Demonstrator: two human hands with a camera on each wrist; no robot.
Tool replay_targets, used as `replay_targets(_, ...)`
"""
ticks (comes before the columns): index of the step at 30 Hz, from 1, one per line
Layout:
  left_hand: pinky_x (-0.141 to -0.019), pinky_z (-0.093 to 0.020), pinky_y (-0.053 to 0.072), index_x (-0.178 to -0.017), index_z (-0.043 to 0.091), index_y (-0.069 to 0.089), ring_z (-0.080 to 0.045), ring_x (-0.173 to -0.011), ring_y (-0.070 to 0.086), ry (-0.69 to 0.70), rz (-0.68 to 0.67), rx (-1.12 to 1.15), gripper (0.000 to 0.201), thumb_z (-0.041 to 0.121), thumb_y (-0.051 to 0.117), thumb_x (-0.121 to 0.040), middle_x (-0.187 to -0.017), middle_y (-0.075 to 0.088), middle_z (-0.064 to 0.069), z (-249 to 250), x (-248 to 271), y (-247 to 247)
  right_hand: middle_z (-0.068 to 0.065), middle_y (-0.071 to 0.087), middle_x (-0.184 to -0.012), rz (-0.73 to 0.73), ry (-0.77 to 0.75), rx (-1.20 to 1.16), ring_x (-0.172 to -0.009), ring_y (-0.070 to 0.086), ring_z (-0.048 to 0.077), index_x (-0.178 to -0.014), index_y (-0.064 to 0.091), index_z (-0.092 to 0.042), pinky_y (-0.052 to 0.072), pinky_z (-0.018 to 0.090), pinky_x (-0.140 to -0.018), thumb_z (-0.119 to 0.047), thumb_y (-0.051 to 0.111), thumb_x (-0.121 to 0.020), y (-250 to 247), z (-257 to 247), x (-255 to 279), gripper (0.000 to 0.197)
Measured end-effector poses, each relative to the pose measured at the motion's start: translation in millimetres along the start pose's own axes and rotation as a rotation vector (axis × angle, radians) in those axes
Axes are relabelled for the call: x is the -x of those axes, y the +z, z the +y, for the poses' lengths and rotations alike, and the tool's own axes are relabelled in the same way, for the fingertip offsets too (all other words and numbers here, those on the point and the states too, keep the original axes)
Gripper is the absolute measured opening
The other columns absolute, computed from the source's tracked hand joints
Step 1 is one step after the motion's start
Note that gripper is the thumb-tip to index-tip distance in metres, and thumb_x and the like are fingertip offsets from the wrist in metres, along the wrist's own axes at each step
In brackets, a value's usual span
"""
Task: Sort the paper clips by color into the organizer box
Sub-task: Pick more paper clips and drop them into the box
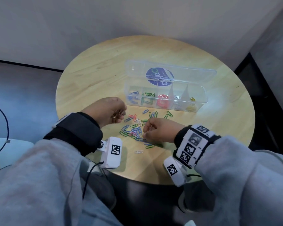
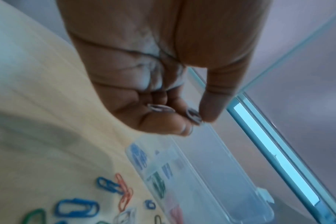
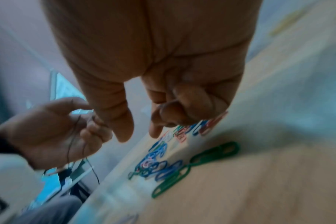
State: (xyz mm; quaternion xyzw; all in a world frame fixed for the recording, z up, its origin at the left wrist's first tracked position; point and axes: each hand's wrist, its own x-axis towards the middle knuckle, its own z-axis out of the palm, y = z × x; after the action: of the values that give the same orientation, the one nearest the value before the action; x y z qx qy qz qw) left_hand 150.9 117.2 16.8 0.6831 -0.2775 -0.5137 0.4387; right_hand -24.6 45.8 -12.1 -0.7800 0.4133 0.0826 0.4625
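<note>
While the left hand (image 1: 111,111) pinches a few pale wire paper clips (image 2: 194,116) in a narrow grip, the loose pile of coloured paper clips (image 1: 136,129) lies mid-surface, near the clear plastic organizer box (image 1: 167,98). Farther right, the right hand (image 1: 155,129) curls over the pile; whether it holds a clip, I cannot tell. Clips look light, springy, tangle-prone; pinch one loop end.

My table (image 1: 95,75) is pale matt wood. The organizer box (image 1: 201,97) is clear glossy plastic. My sleeves (image 1: 39,185) are soft grey fleece.
</note>
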Motion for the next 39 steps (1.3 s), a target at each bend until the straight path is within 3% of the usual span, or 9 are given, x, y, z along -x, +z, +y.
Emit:
replay_targets(5,-0.036,-0.011,0.036,-0.067,0.010,0.047,-0.008,-0.038,0.046,-0.046,0.118,0.107,0.022,0.002,0.041,-0.087,-0.062,0.050,-0.007,2.4,-0.4,-3.4,-0.009,0.052,-0.070,0.050,-0.070,0.421,-0.076,0.053,0.016,-0.087,0.063,-0.018,0.036,0.022,-0.052,-0.023,0.062,-0.083,10.6,-23.2,-12.3,0.006)
replay_targets(9,-0.034,-0.012,0.024,-0.069,0.014,0.048,-0.006,-0.036,0.037,-0.138,0.055,0.029,0.020,0.007,0.043,-0.087,-0.054,0.046,0.000,-3.9,-3.9,-2.5,0.005,0.066,-0.100,0.043,-0.084,0.545,-0.092,0.059,0.022,-0.087,0.059,-0.016,0.041,0.025,-0.069,-0.022,0.062,-0.084,15.2,-33.7,-16.2,0.007)
replay_targets(13,-0.040,-0.015,0.018,-0.074,0.016,0.051,-0.011,-0.049,0.029,-0.179,-0.020,-0.309,0.015,0.007,0.048,-0.086,-0.062,0.041,0.000,-10.3,-11.3,1.3,0.004,0.066,-0.085,0.011,-0.046,0.572,-0.081,0.060,0.023,-0.080,0.065,-0.014,0.047,0.027,-0.066,-0.011,0.060,-0.078,16.3,-31.4,-19.7,0.006)
replay_targets(18,-0.047,-0.021,0.019,-0.074,0.018,0.049,-0.014,-0.049,0.027,-0.158,-0.079,-0.501,0.017,0.019,0.062,-0.084,-0.061,0.039,0.000,-16.7,-17.7,9.7,-0.001,0.059,-0.071,0.000,0.022,0.337,-0.069,0.053,0.017,-0.058,0.050,-0.021,0.049,0.030,-0.068,-0.015,0.062,-0.077,6.4,-17.5,-18.5,0.022)
replay_targets(20,-0.048,-0.021,0.025,-0.075,0.019,0.056,-0.014,-0.051,0.036,-0.112,-0.073,-0.624,0.015,0.025,0.069,-0.080,-0.060,0.044,0.002,-17.1,-17.4,11.8,0.003,0.058,-0.068,-0.006,0.054,0.178,-0.062,0.049,0.020,-0.060,0.050,-0.020,0.046,0.030,-0.061,-0.014,0.062,-0.078,-2.5,-12.4,-17.7,0.022)
replay_targets(24,-0.060,-0.021,0.036,-0.085,0.021,0.066,-0.015,-0.076,0.053,-0.054,-0.039,-0.935,0.014,0.025,0.074,-0.075,-0.075,0.059,0.003,-21.6,-15.1,16.0,0.020,0.057,-0.067,-0.042,0.081,-0.313,-0.055,0.046,0.025,-0.066,0.044,-0.009,0.044,0.030,-0.048,0.006,0.056,-0.081,-22.6,-5.3,-18.2,0.025)
replay_targets(29,-0.055,-0.021,0.034,-0.070,0.022,0.057,-0.016,-0.072,0.053,-0.027,-0.039,-1.059,0.016,0.021,0.072,-0.075,-0.063,0.055,0.008,-24.0,-17.7,23.1,0.012,0.045,-0.064,0.035,0.097,-0.653,-0.039,0.045,0.011,-0.078,0.052,-0.006,0.038,0.015,-0.035,0.012,0.039,-0.088,-35.4,-3.6,-21.1,0.024)
replay_targets(35,-0.059,-0.023,0.038,-0.076,0.021,0.060,-0.019,-0.074,0.056,-0.010,-0.026,-1.077,0.007,0.021,0.067,-0.077,-0.068,0.060,0.003,-24.3,-18.7,27.1,0.010,0.039,-0.066,0.056,0.199,-0.585,-0.053,0.040,0.018,-0.072,0.049,-0.004,0.037,0.022,-0.046,0.007,0.027,-0.085,-33.2,-11.9,-28.8,0.029)
replay_targets(39,-0.052,-0.022,0.033,-0.080,0.021,0.059,-0.018,-0.071,0.052,0.019,-0.044,-1.101,0.006,0.018,0.064,-0.081,-0.062,0.051,0.007,-24.9,-18.6,31.0,0.009,0.044,-0.067,0.034,0.166,-0.334,-0.055,0.043,0.019,-0.073,0.045,-0.009,0.041,0.020,-0.042,0.002,0.038,-0.090,-33.9,-22.2,-35.2,0.021)
